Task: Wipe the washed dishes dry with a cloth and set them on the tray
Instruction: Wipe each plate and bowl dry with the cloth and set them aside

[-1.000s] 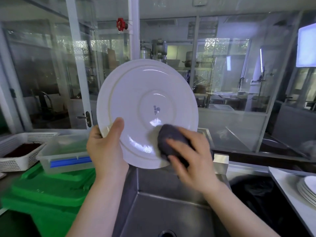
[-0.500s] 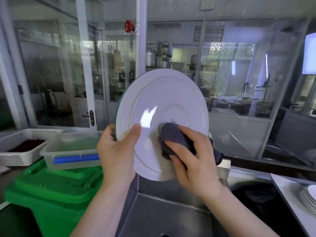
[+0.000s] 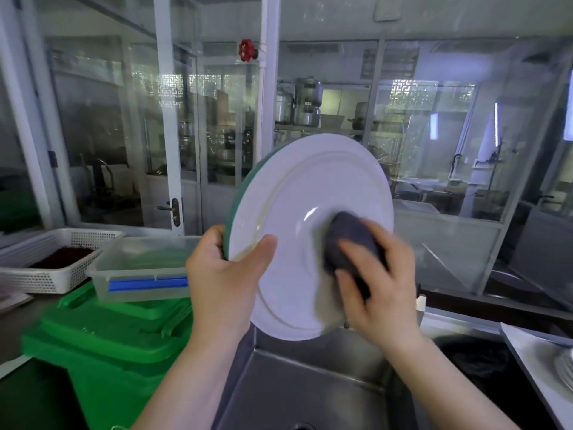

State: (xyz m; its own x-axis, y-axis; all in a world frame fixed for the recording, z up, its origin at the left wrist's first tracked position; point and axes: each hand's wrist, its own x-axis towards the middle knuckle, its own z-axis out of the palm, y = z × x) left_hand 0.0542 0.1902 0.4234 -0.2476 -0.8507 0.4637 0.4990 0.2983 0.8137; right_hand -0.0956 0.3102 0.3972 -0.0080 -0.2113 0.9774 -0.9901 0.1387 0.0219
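The plate (image 3: 297,212) fills the centre of the frame, held on edge above the sink (image 3: 310,383), its white underside toward the camera and a green edge showing along its left rim. The left hand (image 3: 226,280) grips it at lower left, thumb lying across the white face, the other fingers wrapped behind the rim. The right hand (image 3: 378,280) has its fingers curled round a bunched dark cloth (image 3: 350,240), pressed against the plate's middle ring; it is blurred, so a wiping stroke looks to be under way.

To do this well, I would work the cloth from the centre outward past the raised ring, where water tends to sit, then turn the plate in the left hand so the patch under the thumb gets dried too. Keeping it over the sink limits harm from a slip.

At the lower right edge, stacked plates (image 3: 562,367) sit on a pale surface, probably the tray, though too little shows to be sure.

No brand, label or writing can be read anywhere in this view.
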